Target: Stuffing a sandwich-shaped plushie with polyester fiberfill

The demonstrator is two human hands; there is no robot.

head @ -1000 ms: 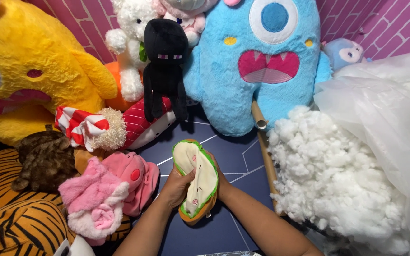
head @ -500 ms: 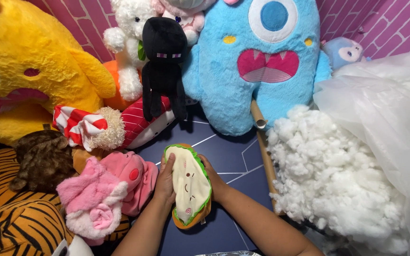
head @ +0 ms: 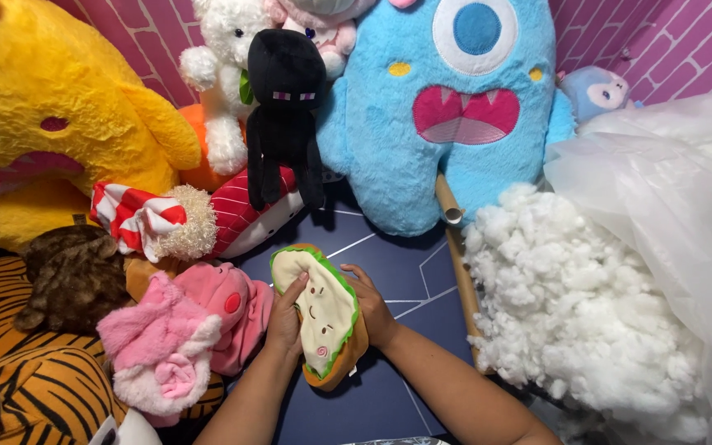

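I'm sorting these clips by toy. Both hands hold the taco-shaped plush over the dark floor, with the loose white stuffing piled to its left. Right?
Not quite. Both the left hand and right hand do hold the taco-shaped plush, but the head view shows the white stuffing piled to its right, not its left.

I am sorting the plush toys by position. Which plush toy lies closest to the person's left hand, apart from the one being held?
The pink plush, lying just left of the left hand. The other toys sit farther back by the wall, and the held sandwich-shaped plush is excluded.
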